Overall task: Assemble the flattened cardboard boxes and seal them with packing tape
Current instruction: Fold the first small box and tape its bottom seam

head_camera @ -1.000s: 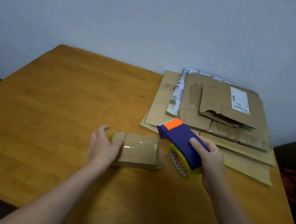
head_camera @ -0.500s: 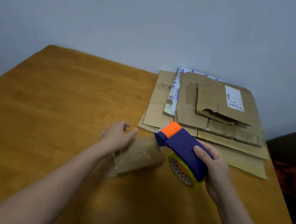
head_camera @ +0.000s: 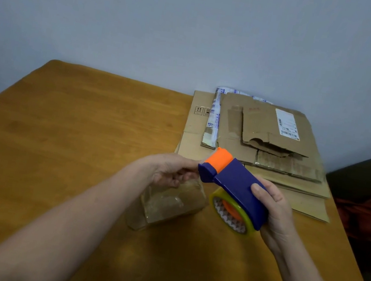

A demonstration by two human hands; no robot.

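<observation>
Sealing: my right hand (head_camera: 274, 216) grips the tape dispenser (head_camera: 237, 186); my left hand (head_camera: 167, 171) curls at the small box (head_camera: 169, 206), grasp unclear; next, I'd align tape.

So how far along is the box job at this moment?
Done: one small box is assembled and already carries shiny tape. In hand: the left hand holds it tipped up on the table while the right hand grips the tape dispenser, nose near its top. Left: the stack of flattened cardboard behind lies unassembled.
</observation>
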